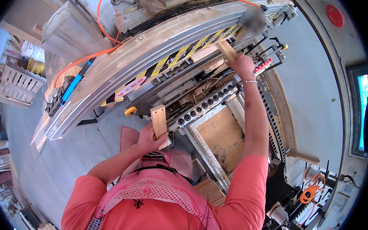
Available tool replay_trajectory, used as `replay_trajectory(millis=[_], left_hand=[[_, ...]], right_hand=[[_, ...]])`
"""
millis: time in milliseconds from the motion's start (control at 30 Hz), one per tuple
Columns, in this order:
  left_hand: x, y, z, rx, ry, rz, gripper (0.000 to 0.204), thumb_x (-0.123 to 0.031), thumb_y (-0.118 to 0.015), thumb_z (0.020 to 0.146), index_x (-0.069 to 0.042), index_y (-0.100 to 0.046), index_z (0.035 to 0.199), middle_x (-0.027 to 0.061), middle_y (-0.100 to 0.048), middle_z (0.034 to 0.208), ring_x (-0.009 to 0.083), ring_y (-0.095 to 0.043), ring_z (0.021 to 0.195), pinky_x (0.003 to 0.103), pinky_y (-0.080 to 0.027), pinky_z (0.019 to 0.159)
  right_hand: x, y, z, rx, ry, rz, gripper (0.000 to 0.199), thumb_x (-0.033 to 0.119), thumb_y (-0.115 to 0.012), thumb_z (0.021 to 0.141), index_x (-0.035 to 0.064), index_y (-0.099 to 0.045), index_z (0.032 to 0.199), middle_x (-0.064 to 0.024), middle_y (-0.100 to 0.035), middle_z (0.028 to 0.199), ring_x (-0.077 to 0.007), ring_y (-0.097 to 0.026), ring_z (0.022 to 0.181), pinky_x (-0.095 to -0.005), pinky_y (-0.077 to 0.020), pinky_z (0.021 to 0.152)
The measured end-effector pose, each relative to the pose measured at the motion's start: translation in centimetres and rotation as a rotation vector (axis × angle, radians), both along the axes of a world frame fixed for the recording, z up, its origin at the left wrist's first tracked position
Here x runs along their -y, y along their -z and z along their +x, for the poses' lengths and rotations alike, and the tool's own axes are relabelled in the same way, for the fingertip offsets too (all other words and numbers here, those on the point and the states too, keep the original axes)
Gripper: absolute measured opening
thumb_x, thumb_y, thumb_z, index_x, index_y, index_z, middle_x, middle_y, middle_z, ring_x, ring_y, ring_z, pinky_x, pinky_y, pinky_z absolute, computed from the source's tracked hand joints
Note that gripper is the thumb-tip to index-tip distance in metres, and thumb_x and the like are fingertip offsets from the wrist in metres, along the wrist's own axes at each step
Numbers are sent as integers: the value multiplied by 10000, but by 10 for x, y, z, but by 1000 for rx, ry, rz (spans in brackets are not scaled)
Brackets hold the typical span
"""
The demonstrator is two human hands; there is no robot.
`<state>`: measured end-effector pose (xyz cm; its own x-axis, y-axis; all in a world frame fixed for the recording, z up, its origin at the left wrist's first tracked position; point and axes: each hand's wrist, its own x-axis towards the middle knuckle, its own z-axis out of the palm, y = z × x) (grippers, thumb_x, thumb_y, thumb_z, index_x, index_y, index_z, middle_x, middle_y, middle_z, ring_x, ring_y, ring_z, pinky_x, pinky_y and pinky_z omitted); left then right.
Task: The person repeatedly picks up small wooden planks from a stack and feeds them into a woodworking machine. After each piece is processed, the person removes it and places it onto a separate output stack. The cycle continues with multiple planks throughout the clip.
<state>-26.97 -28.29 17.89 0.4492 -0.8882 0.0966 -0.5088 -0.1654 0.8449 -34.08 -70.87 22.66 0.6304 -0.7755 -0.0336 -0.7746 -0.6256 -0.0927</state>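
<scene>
My left hand [149,139] is closed round a short wooden block [159,120], held up near my apron. Small dark holes show near the block's top end. Farther off to the right, my right hand [242,66] grips a second wooden piece [227,51], which points toward the machine's yellow-and-black striped guard [170,61]. Whether that piece touches the machine I cannot tell. Between my hands runs a white control strip [205,104] with a row of black knobs. My right fingertips are partly hidden.
A curved wooden ledge [85,81] crosses the far side, with a blue pen-like tool [71,90] and an orange hose [84,59] on it. A worn wooden panel [220,138] lies near my right forearm. A red button [335,16] and a screen [362,109] are at right.
</scene>
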Motion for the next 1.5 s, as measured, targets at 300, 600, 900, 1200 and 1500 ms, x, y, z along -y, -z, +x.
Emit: replay_trajectory(millis=[300, 600, 900, 1200, 1500], left_hand=[[2, -7, -2, -46, 0, 9, 281, -118, -639, 731, 3, -576, 977, 133, -611, 960, 258, -604, 851, 330, -475, 755], [2, -2, -2, -51, -2, -6, 266, -118, -628, 743, 7, -573, 971, 126, -609, 967, 238, -601, 857, 328, -474, 755], [3, -7, -3, -49, -25, 32, 262, -109, -626, 738, 8, -581, 967, 140, -610, 964, 263, -606, 861, 335, -473, 764], [3, -7, -2, -63, -14, 30, 284, -128, -625, 740, -2, -582, 990, 149, -608, 962, 273, -605, 871, 341, -470, 767], [6, -9, -3, -65, -54, 16, 277, -126, -665, 700, 2, -603, 938, 170, -612, 905, 339, -601, 829, 376, -487, 720]], right_hand=[[-3, -6, 1, 29, 85, 0, 477, 426, -699, 628, 8, -655, 853, -183, -647, 869, -308, -635, 823, -383, -508, 725], [6, 10, -2, 72, 63, -26, 479, 448, -688, 635, 20, -654, 848, -185, -644, 852, -322, -628, 811, -395, -501, 730], [3, 8, -2, 81, 36, -26, 479, 459, -688, 650, 16, -637, 827, -184, -640, 799, -321, -624, 777, -404, -493, 710], [6, 14, -2, 102, 24, -35, 474, 459, -677, 654, 7, -646, 794, -201, -637, 801, -327, -625, 769, -408, -496, 701], [1, 3, 2, 95, 18, -19, 492, 447, -688, 635, -17, -653, 795, -203, -639, 791, -330, -627, 772, -398, -502, 713]])
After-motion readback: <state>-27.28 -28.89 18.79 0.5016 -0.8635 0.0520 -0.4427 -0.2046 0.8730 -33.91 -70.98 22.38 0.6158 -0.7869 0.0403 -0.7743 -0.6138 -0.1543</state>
